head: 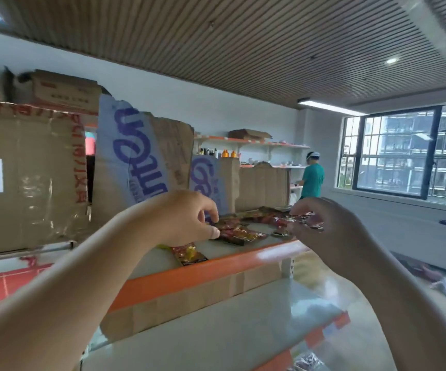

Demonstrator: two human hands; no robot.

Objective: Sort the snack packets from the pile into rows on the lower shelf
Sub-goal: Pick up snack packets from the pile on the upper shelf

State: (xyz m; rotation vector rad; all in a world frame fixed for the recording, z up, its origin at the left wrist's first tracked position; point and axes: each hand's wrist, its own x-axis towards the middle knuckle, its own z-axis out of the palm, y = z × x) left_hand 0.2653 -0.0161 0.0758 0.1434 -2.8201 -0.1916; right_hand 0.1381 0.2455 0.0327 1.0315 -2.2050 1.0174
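A pile of red and gold snack packets lies on the upper shelf, which has an orange front edge. One packet lies apart near that edge. My left hand reaches over the shelf, its thumb and fingers curled at the left end of the pile, touching a packet. My right hand is raised above the right part of the pile and pinches a shiny red packet between thumb and fingers. The pale lower shelf stretches below, with a packet at its bottom edge.
Tall cardboard boxes stand behind the pile along the shelf's back. A cardboard strip lines the back of the lower shelf. A person in a green shirt stands far off by wall shelves. Windows are at right.
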